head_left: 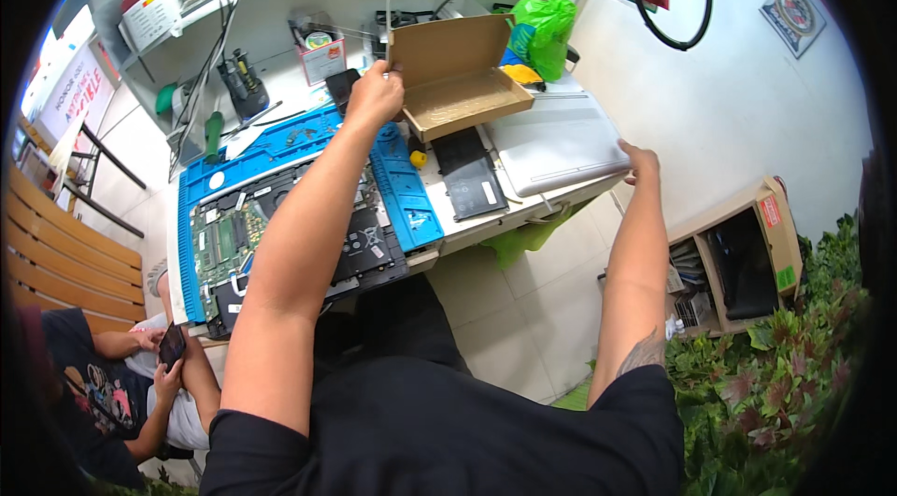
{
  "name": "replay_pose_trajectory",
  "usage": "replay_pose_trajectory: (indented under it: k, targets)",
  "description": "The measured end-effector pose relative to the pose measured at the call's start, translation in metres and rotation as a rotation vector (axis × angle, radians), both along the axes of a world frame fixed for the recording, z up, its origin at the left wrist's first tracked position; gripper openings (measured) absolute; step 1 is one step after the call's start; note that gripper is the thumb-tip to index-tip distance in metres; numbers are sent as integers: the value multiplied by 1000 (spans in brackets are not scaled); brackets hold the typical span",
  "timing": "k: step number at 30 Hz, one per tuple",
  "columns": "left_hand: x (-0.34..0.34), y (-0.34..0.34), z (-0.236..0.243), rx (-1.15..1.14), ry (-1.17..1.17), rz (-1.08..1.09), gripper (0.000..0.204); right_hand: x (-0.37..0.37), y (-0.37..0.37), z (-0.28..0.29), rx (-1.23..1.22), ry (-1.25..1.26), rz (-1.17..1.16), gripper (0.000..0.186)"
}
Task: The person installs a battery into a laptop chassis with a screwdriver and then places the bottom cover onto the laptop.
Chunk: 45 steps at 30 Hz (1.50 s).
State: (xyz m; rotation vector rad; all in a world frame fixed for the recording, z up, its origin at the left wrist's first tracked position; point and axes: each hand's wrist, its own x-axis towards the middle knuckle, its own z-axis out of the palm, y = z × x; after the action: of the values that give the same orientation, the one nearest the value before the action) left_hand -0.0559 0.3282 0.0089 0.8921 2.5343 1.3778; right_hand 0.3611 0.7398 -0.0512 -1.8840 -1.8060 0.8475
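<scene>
My left hand [377, 94] is closed on the left edge of an open brown cardboard box [458, 57], its lid standing up. Some clear plastic seems to lie inside the box. At the right end of the bench, my right hand [641, 162] grips the edge of a closed silver laptop [559, 143], which lies partly under the box. A flat black laptop battery [469, 175] rests just in front of the box. Left of it, an opened laptop with bare circuit board [222, 248] sits on a blue repair mat [406, 202], partly hidden by my left arm.
A yellow-and-black screwdriver [418, 158] lies beside the battery. A green plastic bag [544, 34] stands behind the box. Tools in a black holder [243, 90] are at the back left. Another person [103, 393] sits at left with a phone. A wooden shelf unit [710, 262] and plants are at right.
</scene>
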Motion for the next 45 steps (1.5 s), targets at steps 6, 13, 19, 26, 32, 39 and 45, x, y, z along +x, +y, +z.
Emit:
replay_pose_trajectory:
  k: [6,13,19,26,32,39,45]
  targets:
    - [-8,7,-8,100,-119,-40,51,7,-11,14,-85,103,45,77]
    - [-14,7,-16,120,-145,5,51,14,-6,-4,-287,374,64,56]
    - [-3,21,-22,155,-155,-36,51,56,-5,-46,-262,1024,-181,45]
    - [16,24,-8,160,-271,-77,53,90,-25,-61,-172,1282,-312,36]
    - [6,27,-5,204,-212,-73,47,170,0,-48,-40,1419,-336,31]
    - [40,47,-5,136,-132,-100,37,259,-17,-6,93,1546,-293,36]
    - [66,49,-13,68,9,-173,35,245,-85,10,154,1528,-217,41]
